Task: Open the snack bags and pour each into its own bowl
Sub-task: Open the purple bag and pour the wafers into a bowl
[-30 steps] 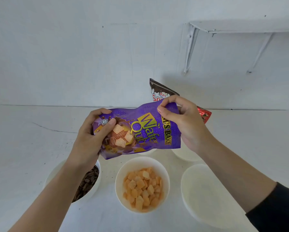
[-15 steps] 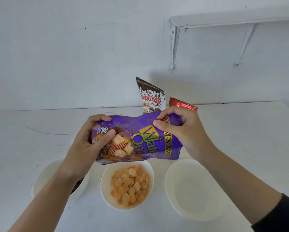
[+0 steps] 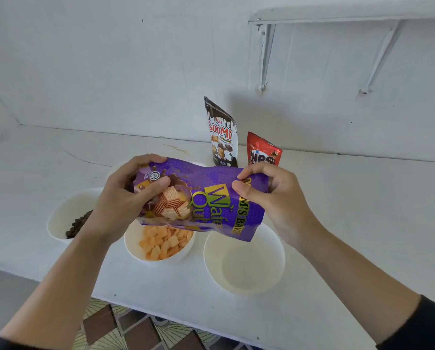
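I hold a purple wafer bag (image 3: 206, 198) sideways above the bowls. My left hand (image 3: 120, 200) grips its bottom end and my right hand (image 3: 274, 198) pinches its top end. Below it sit three white bowls: the left bowl (image 3: 65, 213) has dark pieces in it, the middle bowl (image 3: 135, 246) has orange snack pieces, and the right bowl (image 3: 244, 266) has nothing in it. A white and brown Soomi bag (image 3: 220, 137) and a red Nips bag (image 3: 263, 150) stand upright against the wall behind.
The white table (image 3: 362, 223) meets a white wall at the back; its front edge (image 3: 186, 314) runs near my forearms, with patterned floor below. A white shelf on brackets (image 3: 337, 16) hangs on the wall at the upper right.
The bag and both hands have kept their grip while the view shifted, so the bowls and the standing bags show more fully and the table's front edge has come into sight.
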Demonstrator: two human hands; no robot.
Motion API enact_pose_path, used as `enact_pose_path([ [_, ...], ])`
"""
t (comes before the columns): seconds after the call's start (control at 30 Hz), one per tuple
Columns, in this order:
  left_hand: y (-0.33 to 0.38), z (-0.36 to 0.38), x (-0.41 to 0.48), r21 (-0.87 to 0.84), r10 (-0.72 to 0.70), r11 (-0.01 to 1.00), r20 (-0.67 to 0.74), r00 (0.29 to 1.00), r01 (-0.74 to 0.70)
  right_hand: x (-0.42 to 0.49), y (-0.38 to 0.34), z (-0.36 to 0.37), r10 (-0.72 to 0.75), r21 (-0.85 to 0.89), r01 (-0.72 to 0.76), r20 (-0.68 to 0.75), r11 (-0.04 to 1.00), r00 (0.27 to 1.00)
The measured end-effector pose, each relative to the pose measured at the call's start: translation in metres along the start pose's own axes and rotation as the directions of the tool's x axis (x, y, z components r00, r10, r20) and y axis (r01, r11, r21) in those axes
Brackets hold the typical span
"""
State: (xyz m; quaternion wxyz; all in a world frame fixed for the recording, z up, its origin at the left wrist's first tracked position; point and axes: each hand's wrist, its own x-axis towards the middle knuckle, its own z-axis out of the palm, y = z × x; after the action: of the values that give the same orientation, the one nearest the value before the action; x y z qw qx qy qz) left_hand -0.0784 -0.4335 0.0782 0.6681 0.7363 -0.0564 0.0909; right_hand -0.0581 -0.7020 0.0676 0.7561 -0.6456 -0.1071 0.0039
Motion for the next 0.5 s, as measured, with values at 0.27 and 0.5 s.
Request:
enact_pose_path([
  [0.27,0.015,0.016,-0.027,0.102,0.036,0.994,0.028,0.999,-0.039,-0.028,0.021,-0.014,0.096,0.107,-0.100,0.040,0.989,0.995],
  [0.5,0.012,0.023,-0.033,0.109,0.009,0.994,0.032,0.999,-0.012,-0.037,0.041,-0.014,0.164,0.183,-0.169,0.042,0.969,0.986],
])
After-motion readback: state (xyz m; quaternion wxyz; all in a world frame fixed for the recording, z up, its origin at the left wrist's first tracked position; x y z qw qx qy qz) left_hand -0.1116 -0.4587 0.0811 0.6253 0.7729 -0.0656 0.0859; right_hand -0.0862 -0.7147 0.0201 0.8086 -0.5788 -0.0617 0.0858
